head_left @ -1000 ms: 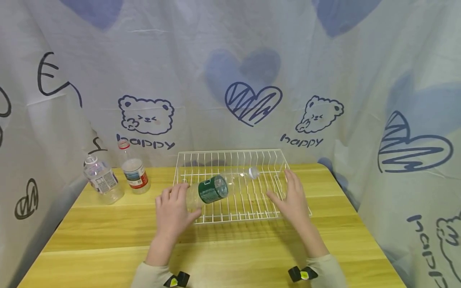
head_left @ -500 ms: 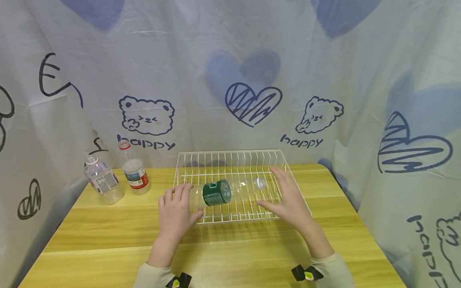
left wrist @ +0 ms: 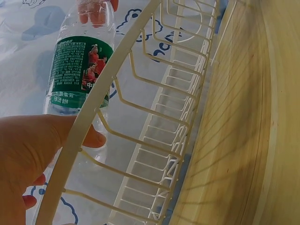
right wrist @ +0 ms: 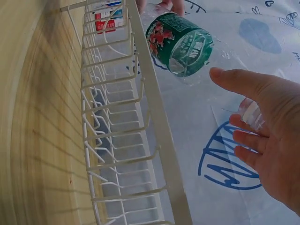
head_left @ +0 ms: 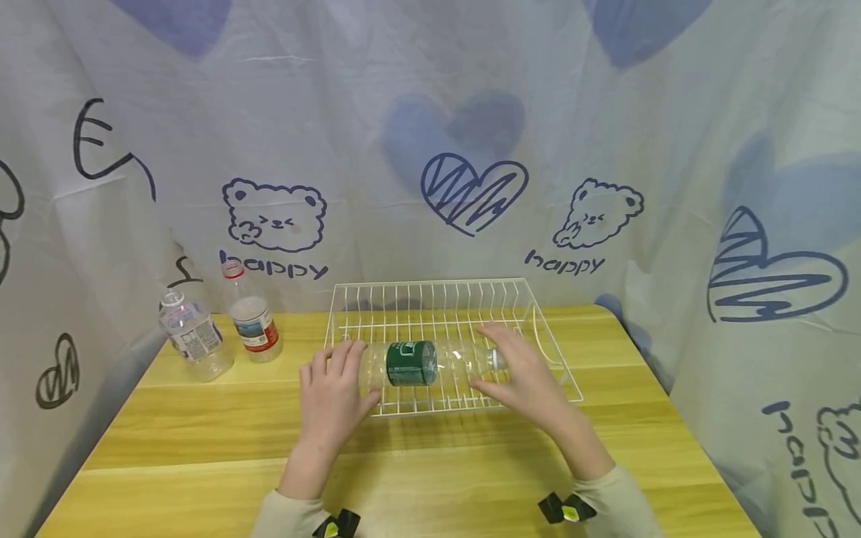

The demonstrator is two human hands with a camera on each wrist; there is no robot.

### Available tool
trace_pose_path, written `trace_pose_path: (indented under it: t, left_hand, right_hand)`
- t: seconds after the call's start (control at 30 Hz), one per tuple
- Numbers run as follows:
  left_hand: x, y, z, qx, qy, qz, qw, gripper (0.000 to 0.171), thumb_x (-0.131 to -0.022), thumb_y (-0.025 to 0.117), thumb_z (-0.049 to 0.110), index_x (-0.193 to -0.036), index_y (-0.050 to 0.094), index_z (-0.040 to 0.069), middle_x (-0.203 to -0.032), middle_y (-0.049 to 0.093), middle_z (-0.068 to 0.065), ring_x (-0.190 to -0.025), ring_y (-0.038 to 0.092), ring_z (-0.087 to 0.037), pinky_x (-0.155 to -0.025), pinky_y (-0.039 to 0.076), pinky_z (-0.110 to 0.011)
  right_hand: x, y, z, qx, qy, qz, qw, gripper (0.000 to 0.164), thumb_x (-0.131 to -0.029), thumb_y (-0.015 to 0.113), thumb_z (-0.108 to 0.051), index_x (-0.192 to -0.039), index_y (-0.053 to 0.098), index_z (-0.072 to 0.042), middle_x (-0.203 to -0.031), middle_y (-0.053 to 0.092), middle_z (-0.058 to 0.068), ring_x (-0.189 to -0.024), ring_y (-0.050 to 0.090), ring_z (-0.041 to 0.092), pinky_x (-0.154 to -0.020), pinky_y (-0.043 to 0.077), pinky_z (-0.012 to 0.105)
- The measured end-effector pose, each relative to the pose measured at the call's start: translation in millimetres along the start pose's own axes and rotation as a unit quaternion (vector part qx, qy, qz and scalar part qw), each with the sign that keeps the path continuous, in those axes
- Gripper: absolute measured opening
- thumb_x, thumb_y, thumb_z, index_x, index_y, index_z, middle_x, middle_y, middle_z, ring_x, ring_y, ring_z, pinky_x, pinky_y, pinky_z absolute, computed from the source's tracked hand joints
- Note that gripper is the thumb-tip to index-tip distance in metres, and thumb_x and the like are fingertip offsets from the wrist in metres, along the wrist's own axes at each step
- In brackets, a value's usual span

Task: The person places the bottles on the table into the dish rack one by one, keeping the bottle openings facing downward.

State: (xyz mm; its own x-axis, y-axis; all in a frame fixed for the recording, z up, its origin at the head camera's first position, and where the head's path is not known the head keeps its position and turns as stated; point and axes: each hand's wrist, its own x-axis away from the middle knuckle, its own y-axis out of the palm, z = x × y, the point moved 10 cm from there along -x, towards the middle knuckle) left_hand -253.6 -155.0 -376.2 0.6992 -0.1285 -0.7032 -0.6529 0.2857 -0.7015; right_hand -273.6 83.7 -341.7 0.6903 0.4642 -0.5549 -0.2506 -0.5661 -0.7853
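A clear plastic bottle [head_left: 412, 364] with a green label lies sideways above the white wire rack [head_left: 538, 403], its neck pointing right. My left hand [head_left: 331, 392] grips its base end, thumb on the near side and fingers on the far side. Around the neck end, my right hand [head_left: 528, 377] is spread, with thumb and fingers apart. In the right wrist view, the thumb of my right hand [right wrist: 276, 126] is by the bottle's shoulder and its fingers are near the white ring at the neck; whether they touch it, I cannot tell.
Two clear plastic bottles stand upright at the table's back left: one with a white label [head_left: 198, 340], the other with a red-rimmed neck and a blue-and-red label [head_left: 254, 332]. The wooden table [head_left: 430, 478] meets a printed curtain [head_left: 377, 224] behind the rack.
The green-labelled bottle has moved right and levelled out, its neck swinging nearer to me. My right hand has moved left, to the bottle's neck; my left hand keeps its grip.
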Motion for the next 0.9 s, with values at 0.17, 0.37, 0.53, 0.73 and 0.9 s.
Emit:
trace_pose_path:
  t: [0.17,0.37,0.53,0.73,0.9]
  left_hand:
    - [-0.7,-2.7,0.6,0.009,0.005,0.015,0.9998,0.081,-0.056,0.092,0.028,-0.126,0.056,0.010,-0.125,0.061,-0.011,-0.106,0.052,-0.033,-0.081,0.039,-0.044]
    - [-1.6,-8.9,1.0,0.018,0.019,0.043,0.9987,0.080,-0.057,0.092,0.024,-0.126,0.056,0.007,-0.123,0.060,-0.014,-0.104,0.051,-0.033,-0.081,0.039,-0.044]
    - [-2.4,-14.7,0.7,0.030,0.025,0.062,0.9973,0.071,-0.066,0.086,0.022,-0.129,0.055,0.007,-0.123,0.059,-0.014,-0.105,0.049,-0.033,-0.081,0.038,-0.045]
    - [-3.2,-18.8,1.9,0.044,0.028,0.073,0.9960,0.072,-0.070,0.083,0.021,-0.135,0.054,0.009,-0.130,0.058,-0.013,-0.112,0.047,-0.033,-0.086,0.037,-0.046]
    - [-4.1,-22.5,3.7,0.059,0.035,0.097,0.9929,0.077,-0.070,0.083,0.020,-0.138,0.051,0.009,-0.133,0.056,-0.015,-0.114,0.047,-0.035,-0.087,0.037,-0.048]
  right_hand:
    - [2.8,4.6,1.1,-0.003,-0.001,-0.004,1.000,0.078,-0.071,0.085,-0.029,-0.137,0.051,-0.006,-0.140,0.054,0.016,-0.130,0.051,0.034,-0.109,0.040,0.049]
    - [6.1,8.8,3.7,-0.026,-0.015,0.005,1.000,0.069,-0.073,0.084,-0.026,-0.132,0.056,-0.006,-0.133,0.062,0.010,-0.123,0.058,0.028,-0.104,0.046,0.043]
    - [8.8,7.9,1.8,-0.049,-0.038,0.026,0.998,0.064,-0.072,0.083,-0.023,-0.128,0.059,-0.004,-0.127,0.065,0.011,-0.117,0.063,0.028,-0.099,0.049,0.041]
    - [12.7,5.4,-3.0,-0.057,-0.076,0.064,0.993,0.064,-0.068,0.084,-0.018,-0.125,0.060,-0.001,-0.121,0.068,0.014,-0.111,0.065,0.031,-0.095,0.052,0.041]
    - [18.5,4.4,-3.7,-0.057,-0.092,0.098,0.989,0.059,-0.070,0.083,-0.018,-0.121,0.062,0.001,-0.118,0.068,0.015,-0.107,0.066,0.031,-0.098,0.051,0.033]
